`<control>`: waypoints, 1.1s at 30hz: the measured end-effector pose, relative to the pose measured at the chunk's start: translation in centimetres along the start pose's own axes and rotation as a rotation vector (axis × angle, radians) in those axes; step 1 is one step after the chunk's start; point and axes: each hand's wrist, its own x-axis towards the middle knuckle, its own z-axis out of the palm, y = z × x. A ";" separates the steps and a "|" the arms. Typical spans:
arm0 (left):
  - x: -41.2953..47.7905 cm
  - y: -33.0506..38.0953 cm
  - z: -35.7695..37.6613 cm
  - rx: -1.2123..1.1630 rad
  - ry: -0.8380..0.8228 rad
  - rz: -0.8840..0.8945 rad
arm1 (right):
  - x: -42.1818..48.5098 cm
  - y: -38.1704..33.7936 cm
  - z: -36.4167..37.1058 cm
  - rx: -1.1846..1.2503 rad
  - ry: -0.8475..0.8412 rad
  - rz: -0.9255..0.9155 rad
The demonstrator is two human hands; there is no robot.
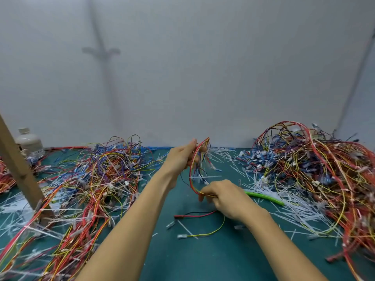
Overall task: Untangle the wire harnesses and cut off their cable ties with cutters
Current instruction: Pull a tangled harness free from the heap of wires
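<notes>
Holding wire harness (191, 173) looped between both grips, above desk (203, 258). Could cinch the dangling branches into a tighter snarl, or tear off a connector, if tugged apart hard. Left hand (181, 158) raised, pinching upper bend; right hand (225, 197) lower, pinching bottom end. Cutters (263, 196), apparently, lying just beyond lower grip, untouched.

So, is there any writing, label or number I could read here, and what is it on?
No text can be read anywhere.
White bottle at the far left: any label is too blurred to read.
Wire harness gripped by the left hand and right hand: no legible markings.
</notes>
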 end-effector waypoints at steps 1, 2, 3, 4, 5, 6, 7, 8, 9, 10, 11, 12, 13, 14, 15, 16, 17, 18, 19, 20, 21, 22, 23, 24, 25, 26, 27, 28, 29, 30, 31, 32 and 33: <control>-0.2 0.1 -0.1 -0.035 -0.023 0.029 | 0.1 0.0 0.0 -0.023 0.029 0.014; -0.5 0.1 -0.2 -0.073 -0.051 0.053 | 0.2 0.0 0.1 -0.041 0.054 0.023; -0.6 0.2 -0.2 -0.115 -0.071 0.076 | 0.4 0.0 0.3 -0.052 0.078 0.026; -0.8 0.4 -0.2 -0.160 -0.075 0.102 | 0.6 0.0 0.4 -0.060 0.093 0.030; -0.9 0.5 -0.2 -0.198 -0.063 0.122 | 0.8 0.0 0.6 -0.058 0.100 0.041; -1.0 0.7 -0.3 -0.228 -0.039 0.134 | 1.0 0.2 0.8 -0.034 0.099 0.063; -1.0 0.8 -0.4 -0.255 -0.004 0.143 | 1.2 0.5 0.9 0.024 0.096 0.087; -1.0 0.9 -0.6 -0.286 0.034 0.155 | 1.3 0.8 0.9 0.113 0.092 0.108; -1.0 0.9 -0.8 -0.319 0.073 0.175 | 1.3 1.1 0.8 0.220 0.099 0.117; -0.8 0.7 -1.0 -0.342 0.110 0.200 | 1.2 1.2 0.7 0.328 0.131 0.113; -0.8 0.5 -1.1 -0.345 0.141 0.225 | 1.1 1.1 0.4 0.438 0.205 0.102; -0.9 0.3 -1.2 -0.328 0.161 0.248 | 1.1 0.9 0.0 0.555 0.319 0.095; -1.1 0.0 -1.1 -0.297 0.165 0.272 | 1.3 0.5 -0.5 0.680 0.446 0.093; -1.3 -0.5 -0.9 -0.253 0.156 0.298 | 1.5 0.0 -1.1 0.806 0.551 0.098; -1.6 -1.0 -0.7 -0.193 0.138 0.323 | 1.9 -0.4 -1.7 0.923 0.624 0.109; -1.9 -1.6 -0.5 -0.116 0.116 0.346 | 2.3 -0.7 -2.4 1.025 0.660 0.134; -2.2 -2.1 -0.3 -0.024 0.094 0.368 | 2.6 -0.9 -3.0 1.110 0.661 0.163; -2.4 -2.8 -0.1 0.080 0.079 0.390 | 3.0 -1.1 -3.5 1.169 0.638 0.191; -2.5 -3.5 0.2 0.188 0.077 0.411 | 3.2 -1.2 -3.7 1.199 0.604 0.218; -2.7 -4.1 0.4 0.291 0.091 0.431 | 3.3 -1.3 -3.7 1.189 0.571 0.242; -2.9 -4.7 0.6 0.374 0.111 0.460 | 3.3 -1.3 -3.5 1.145 0.553 0.258; -3.0 -5.3 0.6 0.433 0.128 0.496 | 3.3 -1.3 -3.2 1.091 0.557 0.268; -3.1 -5.8 0.7 0.477 0.133 0.532 | 3.3 -1.1 -2.8 1.053 0.576 0.272; -3.3 -6.2 0.6 0.517 0.129 0.558 | 3.1 -1.0 -2.5 1.035 0.593 0.277; -3.4 -6.5 0.5 0.554 0.122 0.570 | 3.0 -0.8 -2.2 1.035 0.597 0.284; -3.4 -6.6 0.4 0.593 0.117 0.573 | 2.9 -0.6 -2.0 1.028 0.599 0.293; -3.4 -6.8 0.2 0.635 0.119 0.576 | 2.9 -0.4 -1.7 0.974 0.603 0.304; -3.4 -6.9 0.1 0.675 0.123 0.583 | 3.0 -0.1 -1.6 0.856 0.605 0.326; -3.4 -6.9 0.1 0.705 0.121 0.588 | 3.0 0.2 -1.4 0.698 0.593 0.370; -3.5 -6.9 0.1 0.727 0.112 0.591 | 3.0 0.3 -1.4 0.537 0.572 0.422; -3.7 -6.8 0.2 0.746 0.101 0.593 | 2.9 0.4 -1.5 0.408 0.549 0.465; -3.7 -6.8 0.3 0.766 0.093 0.594 | 3.0 0.5 -1.7 0.341 0.517 0.488; -3.9 -6.7 0.4 0.789 0.086 0.593 | 3.1 0.6 -1.9 0.350 0.476 0.493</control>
